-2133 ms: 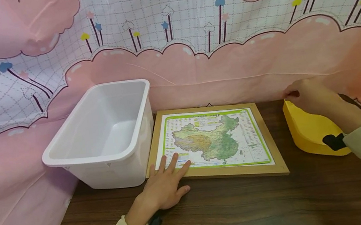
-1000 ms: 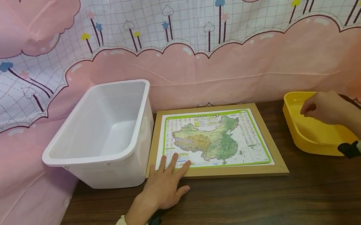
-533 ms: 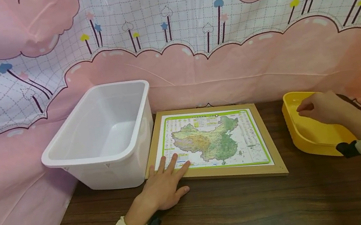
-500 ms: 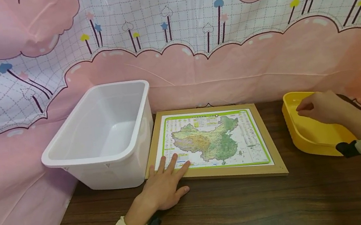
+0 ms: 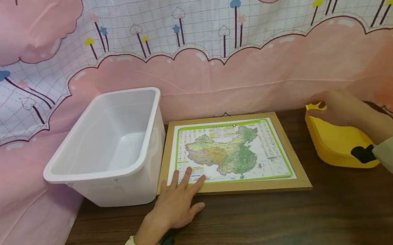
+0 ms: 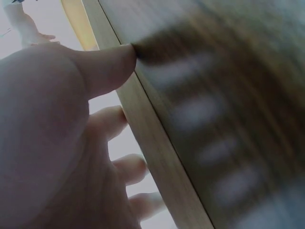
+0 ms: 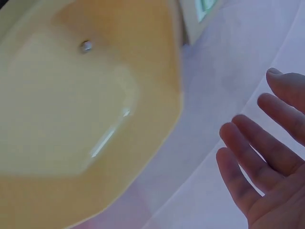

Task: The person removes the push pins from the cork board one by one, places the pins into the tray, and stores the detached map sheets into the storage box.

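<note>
My left hand [image 5: 176,205] lies flat with fingers spread on the lower left corner of a wood-framed map board [image 5: 224,156]. In the left wrist view, the thumb [image 6: 109,67] touches the frame's edge [image 6: 157,143]. My right hand [image 5: 342,112] hovers over the far side of a yellow plastic basin [image 5: 334,136]. The right wrist view shows that hand's fingers [image 7: 248,162] loosely bent, with nothing visible between them. In the same view, a small shiny silver piece [image 7: 86,46] lies inside the basin; its kind is unclear. A tiny pale dot [image 5: 234,125] shows on the map's top edge.
A deep white plastic tub [image 5: 106,152] stands left of the map board, close against it. Behind everything hangs a pink and white patterned cloth [image 5: 213,82]. Dark wood tabletop [image 5: 256,223] extends in front of the board.
My right hand has gone from low over the basin's middle to its far rim, its fingers loosening. The left hand and the map board stay in place.
</note>
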Available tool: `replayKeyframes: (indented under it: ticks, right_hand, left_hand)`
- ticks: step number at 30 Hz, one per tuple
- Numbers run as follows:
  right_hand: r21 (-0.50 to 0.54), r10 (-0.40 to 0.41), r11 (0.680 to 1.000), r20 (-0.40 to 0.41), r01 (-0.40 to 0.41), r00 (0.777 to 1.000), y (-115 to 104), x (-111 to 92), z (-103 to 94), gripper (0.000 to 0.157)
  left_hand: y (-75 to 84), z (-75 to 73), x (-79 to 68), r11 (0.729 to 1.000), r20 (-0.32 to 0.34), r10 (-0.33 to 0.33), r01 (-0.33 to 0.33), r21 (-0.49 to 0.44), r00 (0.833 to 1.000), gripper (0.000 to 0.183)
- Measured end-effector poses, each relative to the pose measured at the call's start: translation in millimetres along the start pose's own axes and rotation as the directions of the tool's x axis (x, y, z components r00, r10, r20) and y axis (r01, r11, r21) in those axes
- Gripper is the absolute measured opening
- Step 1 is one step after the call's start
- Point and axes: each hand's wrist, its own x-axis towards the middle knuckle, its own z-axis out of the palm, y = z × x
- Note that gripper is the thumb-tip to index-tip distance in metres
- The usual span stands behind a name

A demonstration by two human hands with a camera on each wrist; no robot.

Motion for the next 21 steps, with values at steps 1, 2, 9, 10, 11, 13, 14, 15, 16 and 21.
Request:
replayKeyframes:
  ticks: [1, 2, 9, 10, 11, 13, 14, 15, 16, 21]
  right_hand:
    - [-0.009, -0.004, 1.0, -0.004, 0.004, 1.0, -5, 3, -2.1, 0.043]
    - [-0.017, -0.007, 1.0, -0.007, 0.007, 1.0, -10, 5, -4.0, 0.046]
    - [-0.025, 0.006, 1.0, 0.022, -0.006, 1.0, -48, 20, -10.6, 0.066]
    - [-0.017, 0.009, 1.0, 0.027, -0.008, 1.0, -53, 22, -10.4, 0.067]
    - [-0.011, 0.005, 1.0, 0.03, -0.005, 1.0, -59, 25, -9.8, 0.068]
    - [0.001, -0.002, 1.0, 0.032, 0.002, 0.999, -69, 30, -8.1, 0.071]
    - [0.005, -0.011, 1.0, 0.03, 0.011, 0.999, -75, 32, -7.0, 0.072]
    - [0.008, -0.022, 1.0, 0.026, 0.022, 0.999, -79, 35, -5.8, 0.074]
    - [0.01, -0.033, 0.999, 0.023, 0.032, 0.999, -84, 37, -4.7, 0.075]
    - [-0.007, -0.094, 0.996, 0.008, 0.094, 0.996, -104, 47, 1.5, 0.078]
  left_hand:
    - [-0.3, 0.1, -0.4, 1.0, -0.002, -0.002, 0.002, -0.001, 1.0, 0.069]
    - [-0.5, 0.1, -0.7, 1.0, -0.002, -0.004, 0.004, -0.006, 1.0, 0.069]
    - [-0.4, 0.4, -1.2, 1.0, -0.001, 0.004, -0.004, -0.016, 1.0, 0.069]
    - [-0.3, 0.4, -1.2, 1.0, 0.0, 0.004, -0.004, -0.019, 1.0, 0.069]
    - [-0.2, 0.2, -1.4, 1.0, 0.001, 0.005, -0.005, -0.02, 1.0, 0.068]
    - [-0.4, -0.2, -1.5, 1.0, 0.0, 0.005, -0.005, -0.023, 1.0, 0.068]
    - [-0.5, -0.3, -1.5, 1.0, 0.001, 0.006, -0.006, -0.024, 1.0, 0.068]
    - [-0.6, -0.3, -1.6, 1.0, 0.001, 0.006, -0.006, -0.025, 1.0, 0.068]
    - [-0.6, -0.6, -1.7, 1.0, 0.002, 0.006, -0.006, -0.025, 1.0, 0.068]
    - [0.2, -1.7, -2.0, 1.0, 0.002, 0.01, -0.01, -0.019, 1.0, 0.068]
